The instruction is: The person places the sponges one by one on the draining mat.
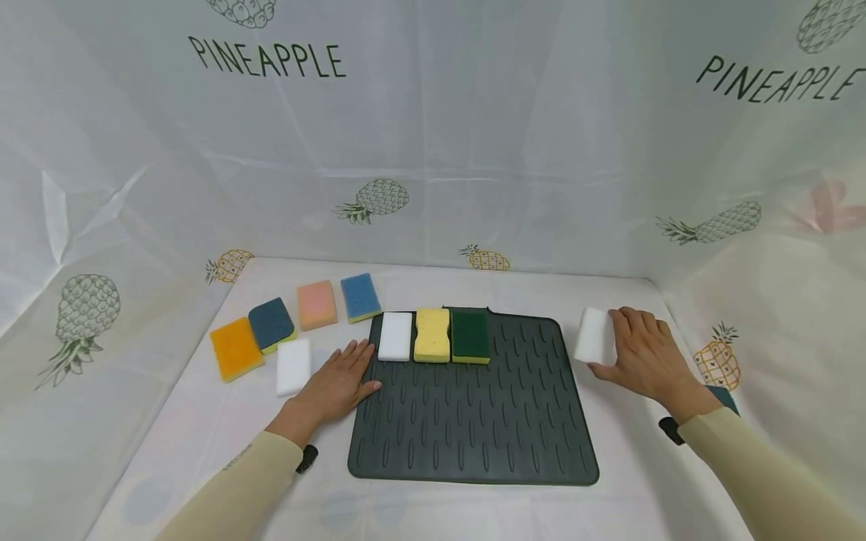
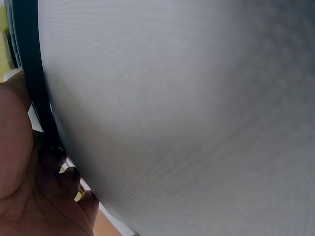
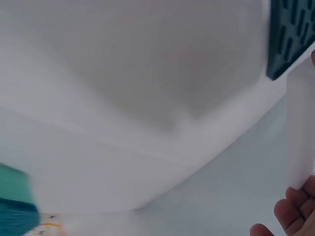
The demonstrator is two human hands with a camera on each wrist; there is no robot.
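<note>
My right hand pinches a white sponge block between thumb and fingers, off the right side of a dark ribbed mat. The right wrist view shows the same white block at its right edge, with fingertips below it. My left hand rests with spread fingers on the mat's left edge. Along the mat's back edge stand a white block, a yellow notched sponge and a dark green-topped sponge, side by side.
Left of the mat lie an orange sponge, a dark blue one, another white block, a pink sponge and a blue one. A teal sponge is partly hidden behind my right wrist. Pineapple-print sheeting surrounds the table.
</note>
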